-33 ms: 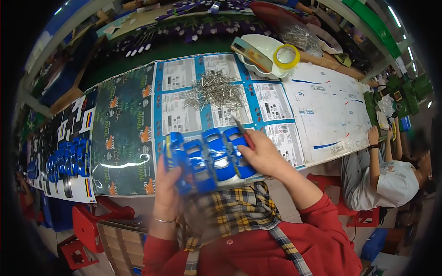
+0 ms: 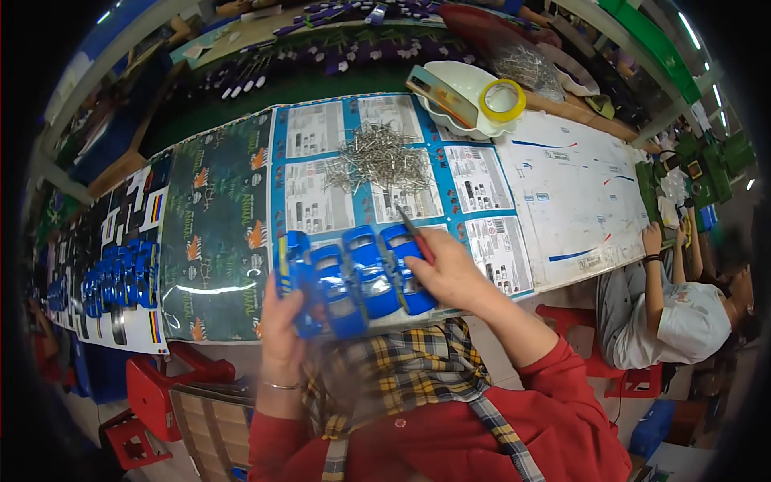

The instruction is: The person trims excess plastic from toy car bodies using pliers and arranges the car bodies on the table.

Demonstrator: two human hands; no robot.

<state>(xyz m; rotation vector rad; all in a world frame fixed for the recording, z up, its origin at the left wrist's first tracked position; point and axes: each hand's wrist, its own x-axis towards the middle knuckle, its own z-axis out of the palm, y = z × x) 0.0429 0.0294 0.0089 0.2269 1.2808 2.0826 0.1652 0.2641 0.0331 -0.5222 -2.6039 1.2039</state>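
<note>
Worktable point(image 2: 578, 201) wide, front edge close to my chest; open room right, on white sheet. Row of blue toy car bodies point(image 2: 353, 281) at front edge: light, stiff, glossy, likely slippery; I'd grip sides. Left hand point(image 2: 281, 321) fingers clamped on row's left end. Right hand point(image 2: 454, 277) fingers pinched together on red-handled tool point(image 2: 416, 237), resting on rightmost body.

A long table point(image 2: 578, 193) runs across the middle of the frame, covered with printed sheets point(image 2: 313, 173), dark at the left, blue and white in the centre, plain white at the right. Behind it, along the top, a second bench with a green top point(image 2: 321, 84) carries rows of small parts. Red stools point(image 2: 165, 394) stand at the lower left, another point(image 2: 578, 321) at the right. Bright strip lights point(image 2: 689, 30) glare at the upper right. A green machine point(image 2: 707, 169) sits at the right edge.
</note>
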